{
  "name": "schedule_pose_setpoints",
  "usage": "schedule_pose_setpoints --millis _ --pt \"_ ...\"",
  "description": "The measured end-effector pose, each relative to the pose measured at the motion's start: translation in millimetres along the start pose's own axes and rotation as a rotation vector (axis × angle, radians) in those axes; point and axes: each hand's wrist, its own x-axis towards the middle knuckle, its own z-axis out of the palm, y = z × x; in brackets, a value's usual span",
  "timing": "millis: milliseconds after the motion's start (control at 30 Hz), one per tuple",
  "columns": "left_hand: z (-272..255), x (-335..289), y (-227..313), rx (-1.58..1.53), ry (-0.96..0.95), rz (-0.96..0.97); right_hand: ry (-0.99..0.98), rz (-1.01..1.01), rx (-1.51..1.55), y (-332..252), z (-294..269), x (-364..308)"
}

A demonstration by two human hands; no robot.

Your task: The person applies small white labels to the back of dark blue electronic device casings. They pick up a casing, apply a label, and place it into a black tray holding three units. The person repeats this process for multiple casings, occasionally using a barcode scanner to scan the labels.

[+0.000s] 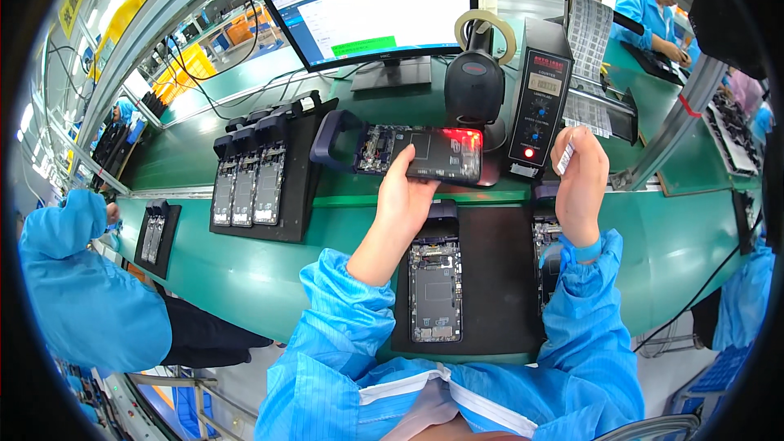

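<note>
My left hand (406, 196) grips an open-backed handheld device (445, 155) with exposed circuitry and a dark blue loop at its left end. Red light falls on the device's right end, below a black barcode scanner (474, 86) on a stand. Raised at the right, my right hand (586, 188) pinches a small white printed label (565, 158). Below, a black mat (500, 278) bears a similar device (435, 286) lying lengthwise. Another device (547, 237) on the mat is partly hidden behind my right hand and sleeve.
Several like devices (243, 184) lie on a black board at left. Behind stand a monitor (376, 12), a black label dispenser (539, 98) with a label strip (590, 33), and a tape roll (510, 39) around the scanner. A metal post (674, 131) rises at right. Co-workers (90, 286) are nearby.
</note>
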Motion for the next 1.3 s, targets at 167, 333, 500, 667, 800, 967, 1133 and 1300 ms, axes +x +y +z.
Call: schedule_pose_setpoints --millis 167,333,500,667,800,967,1133,1300 --pt "-5 -62 -23 0.463 -0.091 0.189 -0.340 -0.026 -0.094 -26 21 -32" --pt "-12 -90 -43 1.054 -0.250 0.303 -0.569 -0.047 -0.104 -37 30 -56" --pt "-2 -97 -49 1.224 -0.449 0.442 -0.516 -0.127 -0.187 -39 29 -64" --pt "15 -106 -47 1.119 -0.506 0.345 -0.510 -0.202 -0.362 -41 26 -68" --pt "-2 -100 -52 1.202 -0.521 0.407 -0.476 -0.039 -0.341 -50 23 -65" --pt "-21 -111 -56 0.959 -0.415 -0.130 -0.427 -0.059 -0.547 -47 -9 -9" --pt "-31 -108 -75 0.745 -0.243 -0.617 -0.361 0.227 -1.389 -26 -69 22" --pt "-27 -108 -67 0.586 -0.229 -0.610 -0.627 0.324 -1.303 29 -104 36"
